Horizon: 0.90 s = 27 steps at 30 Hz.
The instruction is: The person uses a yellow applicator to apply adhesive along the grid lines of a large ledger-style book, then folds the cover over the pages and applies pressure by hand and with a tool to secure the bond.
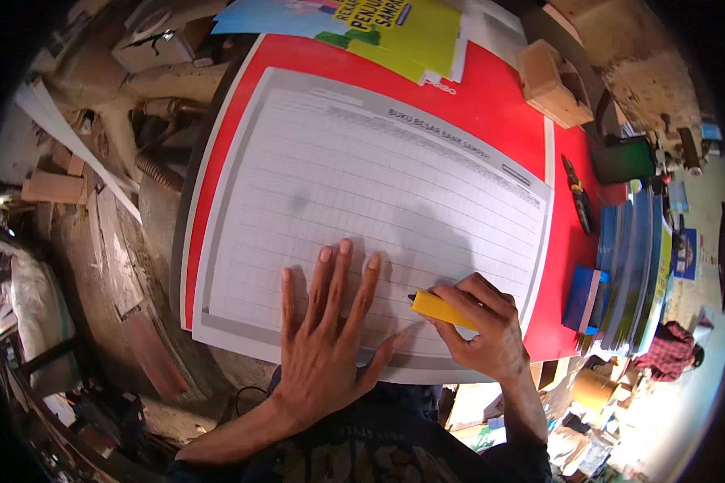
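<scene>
Under the flat, spread-fingered left hand (pixel 324 338) the ruled sheet (pixel 362 201) lies pinned on the red board (pixel 499 105); the right hand (pixel 482 326) grips a yellow utility knife (pixel 441 309) just beside that thumb, so a slip likely nicks it.

My left hand (pixel 324 338) lies flat, palm down, fingers spread and pointing away from me, thumb angled out to the right. My left forearm enters from the lower left edge. My right hand (pixel 482 326) is curled, fingers bent in a closed grip, knuckles up, just right of the left thumb. My right forearm rises from the bottom edge.
</scene>
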Available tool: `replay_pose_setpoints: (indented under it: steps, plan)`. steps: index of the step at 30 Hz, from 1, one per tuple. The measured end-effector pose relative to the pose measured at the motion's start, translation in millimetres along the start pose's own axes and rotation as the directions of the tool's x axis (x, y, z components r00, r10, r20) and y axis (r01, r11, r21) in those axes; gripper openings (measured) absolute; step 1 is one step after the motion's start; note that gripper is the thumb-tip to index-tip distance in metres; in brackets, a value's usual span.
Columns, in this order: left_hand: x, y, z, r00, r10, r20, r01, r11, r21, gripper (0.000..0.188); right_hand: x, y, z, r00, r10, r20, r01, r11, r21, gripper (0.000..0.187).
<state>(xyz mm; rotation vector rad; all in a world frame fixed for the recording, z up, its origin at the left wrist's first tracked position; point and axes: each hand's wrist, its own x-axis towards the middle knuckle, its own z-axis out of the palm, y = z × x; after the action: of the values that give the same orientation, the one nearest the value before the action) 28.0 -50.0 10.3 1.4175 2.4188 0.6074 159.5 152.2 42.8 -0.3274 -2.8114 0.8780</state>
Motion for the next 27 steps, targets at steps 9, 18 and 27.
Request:
replay_pose_setpoints:
  steps: [9, 18, 27]
  plan:
    - [-12.7, 0.4, 16.6, 0.995, -0.088, -0.056, 0.083, 0.992, -0.096, 0.093, 6.0, -2.0, 4.2, 0.991, -0.116, 0.070, 0.124, 0.985, -0.118, 0.045]
    - [-12.0, -1.3, 21.8, 0.998, -0.064, -0.025, 0.062, 0.995, -0.078, 0.095, 9.1, -4.2, -0.3, 0.975, -0.160, 0.154, 0.193, 0.954, -0.229, 0.044]
    - [-10.6, -0.9, 25.4, 0.999, -0.037, -0.015, 0.036, 0.999, -0.024, 0.096, 4.5, 8.1, 5.8, 0.963, -0.216, 0.161, 0.249, 0.943, -0.222, 0.041]
